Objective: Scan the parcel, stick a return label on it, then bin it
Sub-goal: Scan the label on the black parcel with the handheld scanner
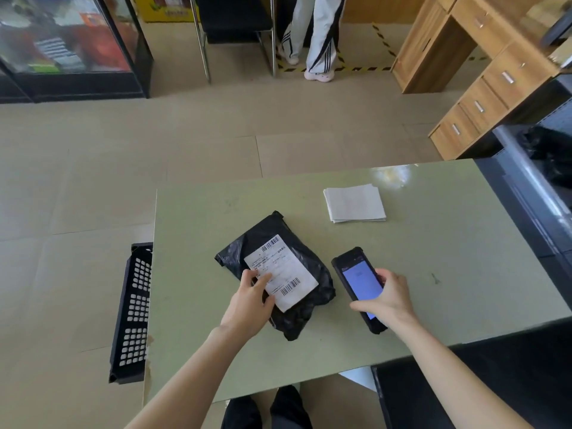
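Note:
A black plastic parcel (306,311) lies on the pale green table (216,335), with a white shipping label (286,274) carrying two barcodes on its top. My left hand (250,301) rests on the parcel's near left corner, thumb and fingers on the label's edge. My right hand (388,297) holds a black handheld scanner (356,283) with a lit blue screen, just right of the parcel. A stack of white return labels (354,203) lies farther back on the table.
A black perforated crate (131,314) stands on the floor at the table's left edge. A dark bin with black bags (548,156) is at the right. Wooden drawers (476,106) stand beyond it. A person's legs (318,38) and a chair (235,23) are at the back.

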`<state>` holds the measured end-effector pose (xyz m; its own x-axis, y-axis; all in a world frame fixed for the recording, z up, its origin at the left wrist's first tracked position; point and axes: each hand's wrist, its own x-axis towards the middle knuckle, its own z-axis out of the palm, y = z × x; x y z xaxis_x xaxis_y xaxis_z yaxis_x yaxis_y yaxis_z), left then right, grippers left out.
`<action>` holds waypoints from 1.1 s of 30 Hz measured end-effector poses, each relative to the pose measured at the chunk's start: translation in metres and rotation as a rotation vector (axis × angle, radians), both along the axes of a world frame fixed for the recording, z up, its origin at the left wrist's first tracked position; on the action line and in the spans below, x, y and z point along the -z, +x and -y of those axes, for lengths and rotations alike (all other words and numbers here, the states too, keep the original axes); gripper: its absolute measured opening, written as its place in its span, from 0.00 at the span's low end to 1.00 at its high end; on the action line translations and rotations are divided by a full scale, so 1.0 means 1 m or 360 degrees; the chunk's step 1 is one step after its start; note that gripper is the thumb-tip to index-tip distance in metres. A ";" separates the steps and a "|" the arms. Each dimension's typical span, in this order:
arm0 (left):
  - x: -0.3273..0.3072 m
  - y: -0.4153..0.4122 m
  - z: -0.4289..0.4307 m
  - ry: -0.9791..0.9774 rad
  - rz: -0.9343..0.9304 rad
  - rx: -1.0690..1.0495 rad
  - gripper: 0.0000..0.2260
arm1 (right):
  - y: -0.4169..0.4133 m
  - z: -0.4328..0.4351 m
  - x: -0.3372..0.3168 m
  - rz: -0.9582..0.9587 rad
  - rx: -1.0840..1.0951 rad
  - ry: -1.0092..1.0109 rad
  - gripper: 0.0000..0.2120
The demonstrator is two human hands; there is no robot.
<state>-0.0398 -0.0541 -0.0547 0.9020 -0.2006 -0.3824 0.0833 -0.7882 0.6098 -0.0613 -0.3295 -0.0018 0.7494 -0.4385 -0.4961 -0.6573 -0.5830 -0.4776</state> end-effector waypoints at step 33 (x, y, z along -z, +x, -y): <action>-0.012 -0.007 -0.006 0.0375 0.0167 0.0391 0.28 | -0.045 -0.050 -0.031 -0.0352 -0.0189 -0.0305 0.38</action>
